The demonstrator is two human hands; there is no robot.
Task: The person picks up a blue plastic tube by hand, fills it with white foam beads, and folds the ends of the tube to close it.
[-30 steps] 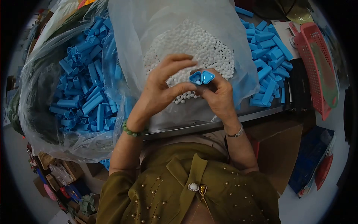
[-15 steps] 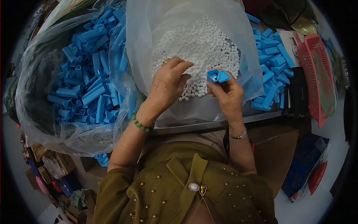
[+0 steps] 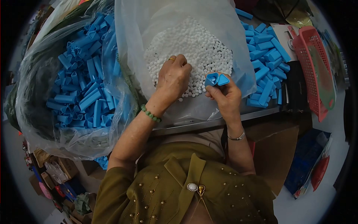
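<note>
My left hand (image 3: 174, 78) is over the left part of a heap of small white balls (image 3: 194, 41), its fingers curled down and together among them; whatever they hold is hidden. In my right hand (image 3: 226, 93) are two blue triangular pieces (image 3: 217, 79), held side by side with their ends facing up. The left piece looks open at the top with something white inside; the right one shows a flat triangular end. The balls lie on a translucent plastic sheet (image 3: 136, 41).
A clear plastic bag (image 3: 33, 108) full of blue triangular tubes (image 3: 89, 98) stands at the left. More blue tubes (image 3: 266, 52) are heaped to the right, beside a pink basket (image 3: 311, 71). The metal table edge (image 3: 179, 127) runs before my body.
My left hand has lowered onto the balls and its fingers have closed together. My right hand still holds the two blue pieces. The whole view has shifted slightly.
</note>
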